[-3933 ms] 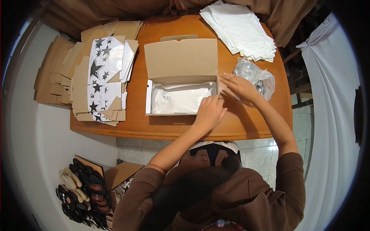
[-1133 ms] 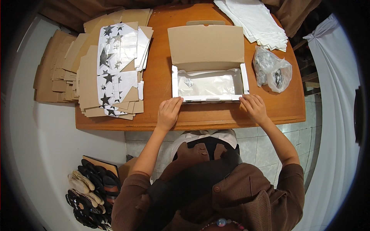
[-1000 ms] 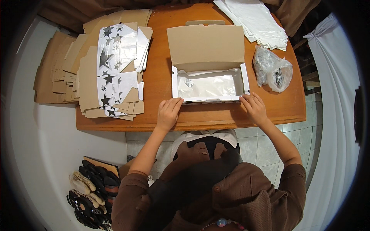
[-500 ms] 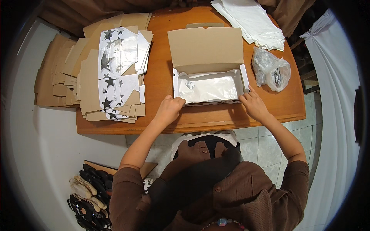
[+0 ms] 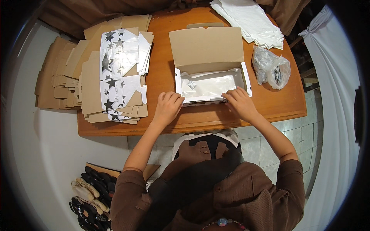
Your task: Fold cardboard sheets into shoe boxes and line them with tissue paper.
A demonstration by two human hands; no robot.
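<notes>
An open cardboard shoebox [image 5: 210,50] stands near the front of the wooden table, its brown lid raised at the back. White tissue paper [image 5: 216,82] lines the inside, and a small silvery packet [image 5: 191,84] lies on the paper at the left. At the front left corner, my left hand [image 5: 168,107] grips the box wall with bent fingers. My right hand [image 5: 240,103] has its fingers curled over the front wall, toward the right. Both palms face down, and the thumbs are partly hidden.
Flat, unfolded cardboard boxes [image 5: 92,77], some with black stars on white, are piled at the left. White paper sheets [image 5: 250,23] lie at the far right, above a clear plastic bag [image 5: 269,67] of small packets. Sandals [image 5: 90,192] sit on the floor at lower left.
My right hand has moved left along the front wall, from the right corner. My left hand has shifted slightly, its fingers now more over the corner. The box stays in place.
</notes>
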